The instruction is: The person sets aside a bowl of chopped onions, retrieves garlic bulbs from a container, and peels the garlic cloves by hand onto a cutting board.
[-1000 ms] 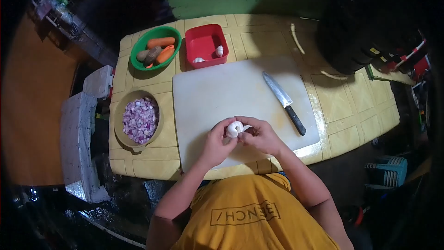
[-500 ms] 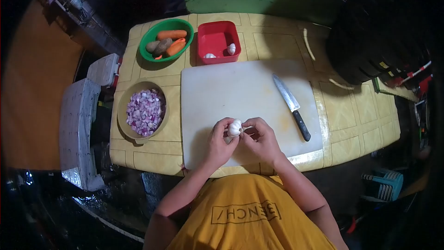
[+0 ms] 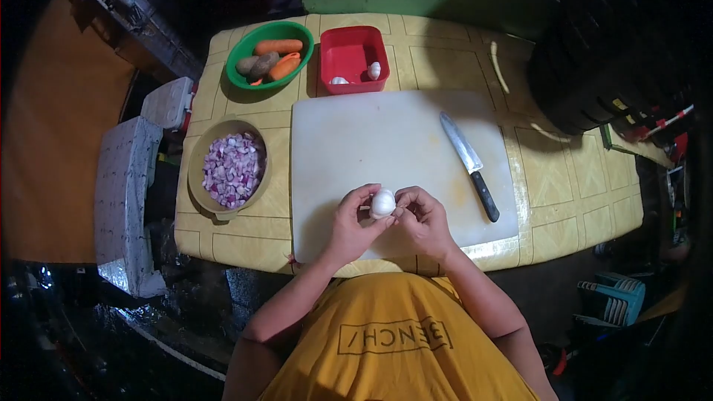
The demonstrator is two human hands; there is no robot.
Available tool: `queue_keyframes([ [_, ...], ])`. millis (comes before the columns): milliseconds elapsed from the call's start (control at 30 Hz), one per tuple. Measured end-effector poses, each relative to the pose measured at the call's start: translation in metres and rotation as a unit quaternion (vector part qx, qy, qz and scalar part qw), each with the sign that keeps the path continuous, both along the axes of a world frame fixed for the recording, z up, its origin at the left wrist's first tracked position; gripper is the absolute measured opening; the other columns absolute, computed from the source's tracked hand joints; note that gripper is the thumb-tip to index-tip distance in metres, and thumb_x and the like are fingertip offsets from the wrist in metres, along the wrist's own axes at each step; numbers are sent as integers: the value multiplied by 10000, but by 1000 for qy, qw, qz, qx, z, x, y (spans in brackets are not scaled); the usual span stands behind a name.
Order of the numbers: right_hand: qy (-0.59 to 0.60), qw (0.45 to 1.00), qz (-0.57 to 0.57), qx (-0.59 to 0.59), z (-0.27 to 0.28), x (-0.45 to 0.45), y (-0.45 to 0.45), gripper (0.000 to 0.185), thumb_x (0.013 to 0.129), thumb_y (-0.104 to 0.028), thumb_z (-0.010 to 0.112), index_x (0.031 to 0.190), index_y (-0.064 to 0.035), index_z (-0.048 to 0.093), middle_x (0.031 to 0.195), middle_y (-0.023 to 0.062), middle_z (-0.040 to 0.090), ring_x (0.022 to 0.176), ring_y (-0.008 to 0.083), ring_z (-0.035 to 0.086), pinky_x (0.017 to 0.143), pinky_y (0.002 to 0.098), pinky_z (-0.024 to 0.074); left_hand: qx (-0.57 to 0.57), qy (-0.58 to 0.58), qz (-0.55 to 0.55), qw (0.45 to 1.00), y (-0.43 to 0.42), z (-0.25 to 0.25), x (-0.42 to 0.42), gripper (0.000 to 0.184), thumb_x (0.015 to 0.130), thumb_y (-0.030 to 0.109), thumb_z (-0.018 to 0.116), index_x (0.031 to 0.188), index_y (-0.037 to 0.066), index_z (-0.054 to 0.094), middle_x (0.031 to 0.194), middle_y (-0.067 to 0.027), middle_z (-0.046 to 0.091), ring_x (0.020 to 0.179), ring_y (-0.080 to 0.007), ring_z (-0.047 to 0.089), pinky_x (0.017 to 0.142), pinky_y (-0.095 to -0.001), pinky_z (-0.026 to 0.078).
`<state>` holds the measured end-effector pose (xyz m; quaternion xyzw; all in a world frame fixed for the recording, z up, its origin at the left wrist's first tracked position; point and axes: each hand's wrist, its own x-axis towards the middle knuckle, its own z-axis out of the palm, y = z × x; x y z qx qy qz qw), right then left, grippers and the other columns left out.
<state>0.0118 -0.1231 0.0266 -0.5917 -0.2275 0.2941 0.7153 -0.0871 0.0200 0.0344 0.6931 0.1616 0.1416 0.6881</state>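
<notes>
A white garlic bulb (image 3: 382, 203) is held above the near part of the white cutting board (image 3: 356, 141). My left hand (image 3: 355, 223) grips it from the left with thumb and fingers. My right hand (image 3: 425, 224) is closed in a pinch at the bulb's right side, where fingertips touch it; the exact bit of skin or stem between them is too small to make out. To the right of my hands a kitchen knife (image 3: 469, 165) with a black handle lies on the board, its tip pointing away from me.
A bowl (image 3: 194, 178) of chopped red onion (image 3: 234, 169) stands left of the board. Behind are a green bowl (image 3: 232, 67) with carrots (image 3: 278, 47) and brown root vegetables (image 3: 262, 66), and a red container (image 3: 356, 38) with garlic bulbs (image 3: 373, 70). A large black object (image 3: 572, 67) stands at the right.
The garlic bulb has turned in my hands, so its smooth, rounded side now faces up. My right fingers have shifted slightly along its right side. The view has tilted a little.
</notes>
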Motion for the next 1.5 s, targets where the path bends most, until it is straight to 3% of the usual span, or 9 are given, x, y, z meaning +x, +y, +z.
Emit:
queue_keyframes([
  [100, 12, 999, -8, 31, 7, -2, 0, 89, 867, 13, 593, 945, -24, 572, 1015, 39, 607, 855, 88, 589, 767, 231, 488, -93, -32, -42, 994, 4, 8, -3, 598, 794, 84, 786, 1305, 6, 486, 1161, -85, 608, 1029, -137, 616, 856, -281, 529],
  [333, -17, 999, -12, -35, 2, -10, 2, 81, 853, -3, 625, 916, -24, 578, 903, 21, 631, 793, 56, 577, 705, 213, 487, -63, 22, -69, 995, 5, 5, -14, 630, 779, -37, 755, 1327, 34, 451, 1193, -48, 542, 1089, -119, 536, 932, -272, 458],
  [833, 56, 998, 10, -17, 4, -18, 16, 101, 854, 51, 555, 899, -2, 628, 838, 9, 627, 762, 58, 577, 687, 210, 478, -78, -19, -19, 997, 1, -6, -33, 623, 769, -17, 759, 1283, 63, 417, 1144, -32, 518, 989, -104, 533, 808, -246, 474],
  [933, 75, 997, 34, -11, 13, -23, 17, 100, 862, 46, 572, 914, 7, 648, 862, 30, 634, 777, 77, 609, 695, 222, 504, -202, -30, -27, 979, 6, -5, -41, 542, 851, 33, 683, 1310, 66, 398, 1136, -40, 525, 902, -115, 561, 733, -251, 489],
  [1000, 49, 998, 28, 6, 14, -29, 18, 98, 871, 32, 600, 946, 27, 663, 908, 50, 641, 787, 102, 639, 700, 243, 532, -263, -5, -34, 964, 9, 0, -47, 464, 925, 73, 578, 1345, 73, 380, 1135, -55, 538, 822, -131, 581, 677, -258, 496],
  [1033, 50, 998, 26, 8, 16, -31, 20, 98, 871, 32, 600, 946, 27, 663, 908, 50, 641, 787, 102, 639, 700, 243, 532, -231, -11, -38, 972, 9, 2, -48, 448, 985, 273, 569, 1331, 74, 367, 1003, -60, 564, 762, -120, 583, 652, -240, 486],
  [1233, -142, 987, 37, -58, 29, -32, 22, 170, 871, 16, 631, 1037, 26, 667, 913, 92, 650, 785, 153, 662, 698, 268, 544, -232, -25, -34, 972, 13, -12, -57, 510, 1001, 398, 497, 1347, 37, 400, 1061, -75, 582, 783, -143, 597, 644, -252, 503],
  [1400, -290, 944, 106, -120, 40, -26, 18, 122, 873, -64, 654, 964, 18, 652, 884, 169, 634, 753, 303, 642, 686, 342, 513, -162, 63, -19, 985, 13, -19, -61, 374, 1023, 297, 460, 1310, 58, 467, 972, -60, 587, 747, -81, 562, 615, -203, 460],
  [1500, -331, 929, 105, -131, 33, -35, 24, 74, 888, -54, 648, 903, 13, 621, 857, 136, 637, 747, 220, 627, 660, 339, 492, -51, 31, 33, 998, 5, -5, -66, 413, 991, 167, 487, 1384, 57, 425, 1149, -64, 520, 901, -77, 528, 708, -209, 464],
])
